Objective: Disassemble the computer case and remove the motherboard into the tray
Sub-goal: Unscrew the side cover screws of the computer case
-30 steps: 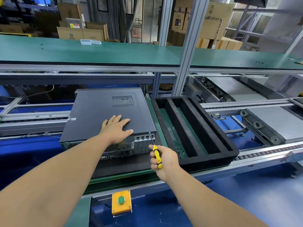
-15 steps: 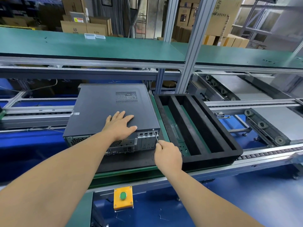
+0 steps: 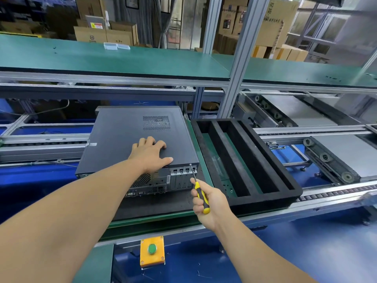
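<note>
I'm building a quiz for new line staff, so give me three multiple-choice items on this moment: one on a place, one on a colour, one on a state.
1. Where does the foam tray sit relative to the computer case?
A. On top of it
B. To its right on the bench
C. On the upper shelf

2. What colour is the round button on the box at the bench's front edge?
A. Green
B. Red
C. Blue

3. What state is the case's top cover in?
A. Lifted off and lying in the tray
B. Propped open on one side
C. In place, with the left hand lying flat on it

Answers:
1. B: the tray lies alongside the case's right side.
2. A: a green button sits in a yellow-orange housing.
3. C: the cover is closed under the left hand, while the right hand grips a screwdriver aimed at the rear corner.
</note>
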